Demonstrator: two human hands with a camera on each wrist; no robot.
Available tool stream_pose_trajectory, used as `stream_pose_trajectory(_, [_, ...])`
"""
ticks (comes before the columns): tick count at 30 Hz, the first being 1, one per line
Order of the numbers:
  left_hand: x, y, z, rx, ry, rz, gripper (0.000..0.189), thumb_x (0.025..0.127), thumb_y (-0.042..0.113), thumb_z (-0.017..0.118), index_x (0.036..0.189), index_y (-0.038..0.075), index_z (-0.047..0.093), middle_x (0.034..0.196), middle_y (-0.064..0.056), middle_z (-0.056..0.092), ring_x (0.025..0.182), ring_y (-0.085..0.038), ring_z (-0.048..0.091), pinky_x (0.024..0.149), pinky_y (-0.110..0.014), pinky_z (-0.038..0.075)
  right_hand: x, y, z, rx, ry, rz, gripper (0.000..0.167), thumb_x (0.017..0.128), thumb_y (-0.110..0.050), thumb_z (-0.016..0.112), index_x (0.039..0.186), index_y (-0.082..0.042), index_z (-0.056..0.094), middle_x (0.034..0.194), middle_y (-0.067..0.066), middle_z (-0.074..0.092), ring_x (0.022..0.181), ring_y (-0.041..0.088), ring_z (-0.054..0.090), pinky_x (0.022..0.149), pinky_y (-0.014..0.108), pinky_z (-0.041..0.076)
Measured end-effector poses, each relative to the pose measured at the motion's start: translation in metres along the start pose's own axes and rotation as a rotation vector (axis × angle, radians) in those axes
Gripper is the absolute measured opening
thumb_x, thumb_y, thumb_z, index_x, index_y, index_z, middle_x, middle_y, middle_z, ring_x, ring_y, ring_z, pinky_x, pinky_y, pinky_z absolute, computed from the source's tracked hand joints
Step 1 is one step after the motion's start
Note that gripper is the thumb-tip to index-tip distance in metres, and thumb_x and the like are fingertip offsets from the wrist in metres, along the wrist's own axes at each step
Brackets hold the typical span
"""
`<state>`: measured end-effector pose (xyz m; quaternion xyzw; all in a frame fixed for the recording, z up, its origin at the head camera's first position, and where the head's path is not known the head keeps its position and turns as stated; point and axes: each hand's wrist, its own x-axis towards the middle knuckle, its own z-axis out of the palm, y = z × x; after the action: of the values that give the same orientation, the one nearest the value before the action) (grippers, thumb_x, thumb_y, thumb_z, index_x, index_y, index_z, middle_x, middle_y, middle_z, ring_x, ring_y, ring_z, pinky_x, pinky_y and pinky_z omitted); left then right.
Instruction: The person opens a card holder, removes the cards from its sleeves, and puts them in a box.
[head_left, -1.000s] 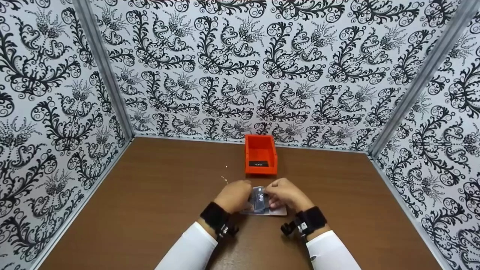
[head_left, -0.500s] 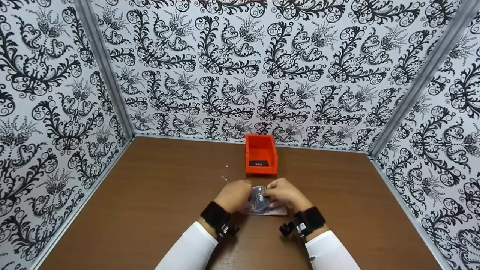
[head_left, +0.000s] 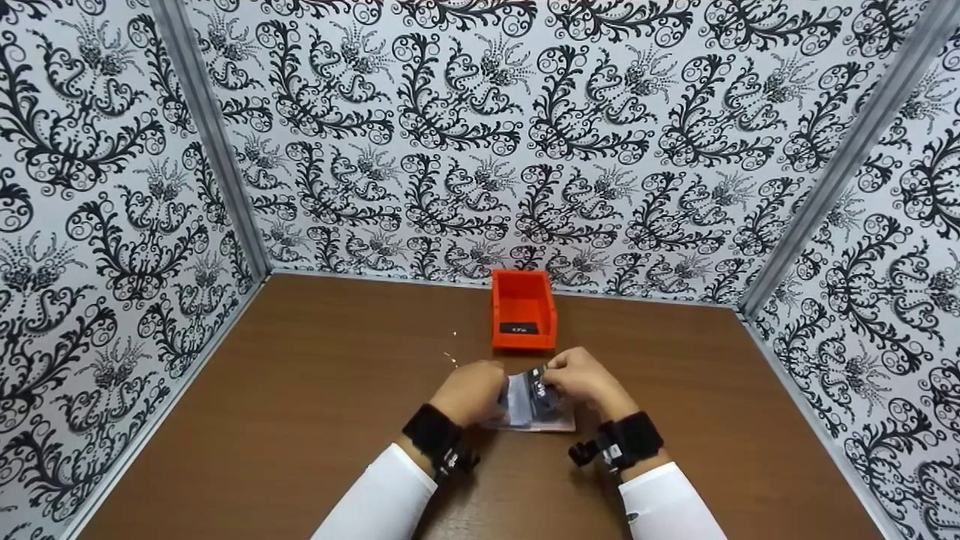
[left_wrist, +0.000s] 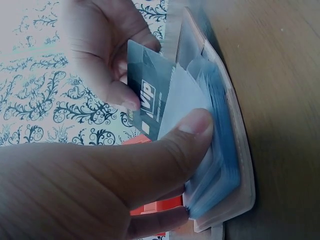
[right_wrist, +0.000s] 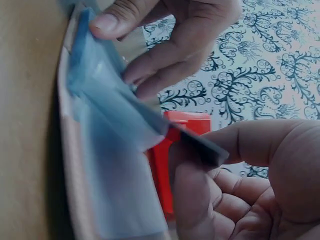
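A card holder (left_wrist: 245,200) with a pale pinkish cover lies open on the table, its stack of clear plastic sleeves (left_wrist: 220,170) fanned up. My left hand (head_left: 471,391) pinches the sleeves, the thumb on top and fingers behind them. On the other side, my right hand (head_left: 583,381) pinches a dark card (left_wrist: 145,95) marked "vip" between thumb and fingers. Much of this card is out in the open, while its inner edge overlaps the raised sleeve in the left wrist view. The right wrist view shows the card edge-on and blurred.
Beyond the hands an orange bin (head_left: 525,343) stands near the back wall, with another dark card (head_left: 519,328) inside. Small pale specks (head_left: 450,357) lie on the brown table (head_left: 337,375) left of the bin. Patterned panels enclose the table at the back and sides.
My right hand has shifted slightly right and away from me, drawing the dark card sideways from over the sleeves and tilting it. The left hand has stayed nearly still.
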<state>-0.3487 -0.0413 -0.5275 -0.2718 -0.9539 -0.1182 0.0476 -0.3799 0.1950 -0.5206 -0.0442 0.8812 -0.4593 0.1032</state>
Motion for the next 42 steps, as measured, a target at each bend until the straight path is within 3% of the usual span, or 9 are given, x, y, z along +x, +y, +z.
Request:
stream_pose_trajectory(4, [0.000,0.000,0.000,0.009,0.006,0.016,0.032,0.075,0.033,0.104,0.076,0.018,0.076,0.087,0.001,0.072,0.078,-0.020,0.067,0.072,-0.041,0.061,-0.002,-0.009,-0.007,-0.130,0.069,-0.049,0.021,0.090,-0.004,0.074,0.070,-0.010,0.071,0.068,-0.004,0.061,0.062,0.011,0.053,0.055,0.022,0.042])
stream_pose_trajectory(9, [0.000,0.001,-0.001,0.016,0.010,0.017,0.029,0.075,0.031,0.103,0.077,0.017,0.078,0.088,0.000,0.072,0.080,-0.021,0.068,0.075,-0.041,0.062,-0.005,-0.021,-0.010,-0.212,0.174,-0.080,0.011,0.095,-0.008,0.078,0.086,-0.005,0.082,0.087,0.006,0.078,0.077,0.018,0.068,0.066,0.026,0.054])
stream_pose_trajectory(15, [0.000,0.001,0.000,0.002,-0.004,0.013,0.027,0.076,0.032,0.103,0.078,0.018,0.080,0.085,0.002,0.071,0.077,-0.019,0.065,0.073,-0.039,0.060,-0.005,-0.035,-0.010,-0.301,0.268,-0.121,0.008,0.097,-0.017,0.084,0.090,-0.013,0.085,0.092,0.003,0.083,0.080,0.020,0.071,0.072,0.033,0.057])
stream_pose_trajectory(25, [0.000,0.000,0.000,-0.020,-0.010,-0.003,0.028,0.075,0.032,0.103,0.075,0.020,0.077,0.086,0.002,0.071,0.076,-0.018,0.064,0.070,-0.039,0.059,0.012,-0.056,-0.010,-0.602,0.360,-0.301,0.006,0.097,-0.024,0.088,0.095,-0.018,0.087,0.097,0.004,0.087,0.088,0.034,0.080,0.081,0.056,0.063])
stream_pose_trajectory(34, [-0.001,0.001,-0.001,-0.011,-0.003,-0.004,0.027,0.074,0.030,0.103,0.074,0.020,0.078,0.084,0.003,0.071,0.075,-0.017,0.064,0.068,-0.038,0.059,0.032,-0.057,-0.008,-0.744,0.410,-0.443,0.012,0.089,-0.011,0.089,0.081,-0.012,0.081,0.087,0.009,0.082,0.082,0.037,0.078,0.078,0.056,0.064])
stream_pose_trajectory(42, [0.000,0.001,-0.001,0.000,0.016,0.012,0.031,0.073,0.032,0.104,0.072,0.019,0.076,0.076,0.003,0.070,0.069,-0.019,0.063,0.064,-0.039,0.057,0.051,-0.054,0.002,-0.799,0.415,-0.572,0.029,0.082,0.002,0.075,0.061,-0.014,0.062,0.067,0.007,0.068,0.066,0.037,0.069,0.064,0.056,0.058])
